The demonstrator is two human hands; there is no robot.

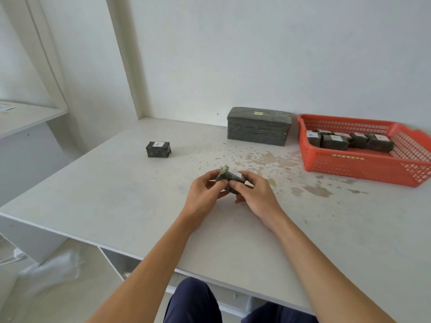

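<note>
Hands: a person's left hand [205,194] and right hand [254,194] meet above the middle of a white table [116,201], both holding one small dark wrapped block [229,180].
Grip: the fingers of each hand curl around the block from opposite sides, the thumbs pressing on its near face; the block sits tilted, one corner pointing up, a white label partly showing on its upper side.
Block's place: raised just over the tabletop between the two hands, well apart from the other packages.
Left of scene: a second small block with a white label [158,149] rests alone on the table, further back.
Back wall: a large dark wrapped brick [258,125] with a small yellow sticker stands against the wall.
Right of scene: a red plastic basket [363,170] just beside the brick holds several labelled blocks [349,141] lying close together.
Tabletop: brownish stains mark the surface in front of the basket.
</note>
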